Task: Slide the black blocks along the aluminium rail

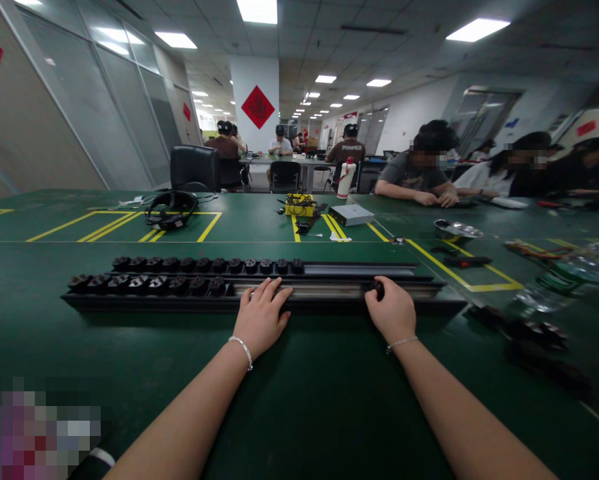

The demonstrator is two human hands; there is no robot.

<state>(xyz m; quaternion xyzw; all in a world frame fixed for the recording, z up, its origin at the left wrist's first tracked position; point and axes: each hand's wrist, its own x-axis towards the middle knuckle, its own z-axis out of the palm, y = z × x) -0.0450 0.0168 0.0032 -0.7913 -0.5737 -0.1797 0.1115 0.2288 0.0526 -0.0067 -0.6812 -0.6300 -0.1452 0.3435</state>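
Observation:
Two long black track rails lie side by side across the green table [309, 400]. The near rail [144, 305] carries a row of round black socket modules [138, 283] on its left, and its bare metal channel shows between my hands. Another row of modules [219, 265] fills much of the far rail [364, 269]. My left hand [260, 317] rests on the near rail, fingers spread, just right of its last module. Farther right, my right hand [392, 308] grips a black socket module [378, 288] at the same channel, its fingers partly covering it.
Loose black modules [539, 333] and a plastic bottle [559, 280] lie to the right. Behind the rails are a black headset [170, 210], a yellow box [300, 205], a grey box [352, 214] and a metal bowl [458, 230]. A person [419, 167] sits across the table.

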